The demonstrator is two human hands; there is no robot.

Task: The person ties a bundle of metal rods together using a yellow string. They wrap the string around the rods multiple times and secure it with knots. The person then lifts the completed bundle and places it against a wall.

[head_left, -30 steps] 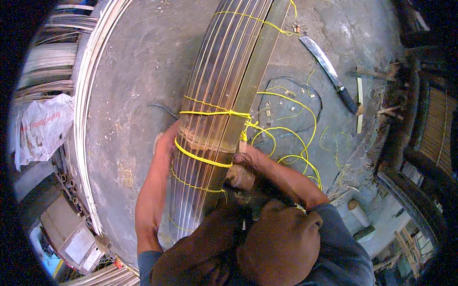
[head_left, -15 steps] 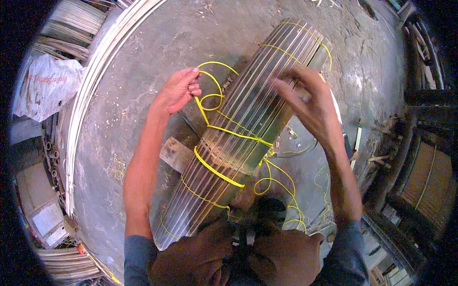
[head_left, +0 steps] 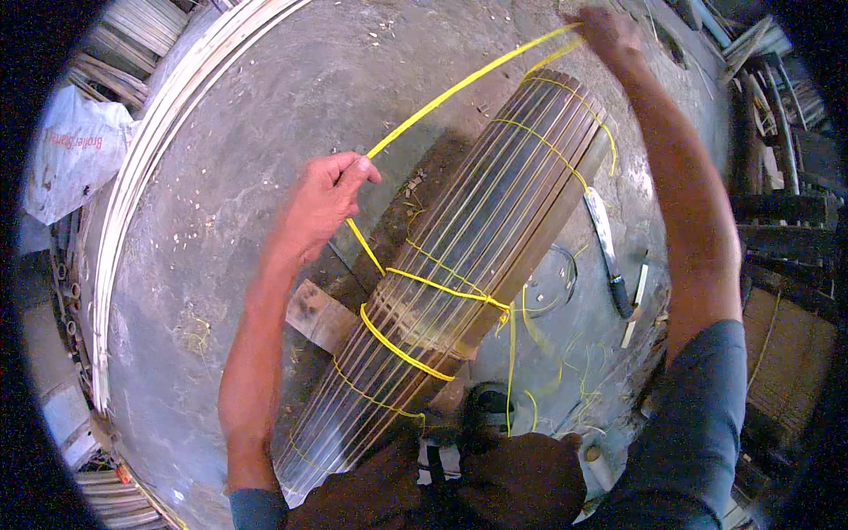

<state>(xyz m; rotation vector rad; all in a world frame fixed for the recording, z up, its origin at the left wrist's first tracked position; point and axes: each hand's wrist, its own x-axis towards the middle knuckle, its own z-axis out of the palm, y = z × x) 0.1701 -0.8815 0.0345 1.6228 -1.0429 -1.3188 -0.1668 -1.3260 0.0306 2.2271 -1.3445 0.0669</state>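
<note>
One hand, the left hand [head_left: 329,201], is pinching a yellow cord [head_left: 468,81] between thumb and fingers, left of a bundle of slats [head_left: 512,212] lying aslant on the floor [head_left: 194,230]. The cord is looking light and limp, perhaps slick, so a firm pinch at each end of its stretch is probably serving best. A wooden block [head_left: 320,315] is jutting out at the bundle's left side. The bundle is looking stiff, bulky and fairly heavy; its middle, by the yellow bands [head_left: 404,345], is likely offering the surest hold. Right of the bundle a knife [head_left: 604,238] is lying. Beyond the bundle's far end the right hand [head_left: 608,37], blurred, is apparently gripping the cord.
</note>
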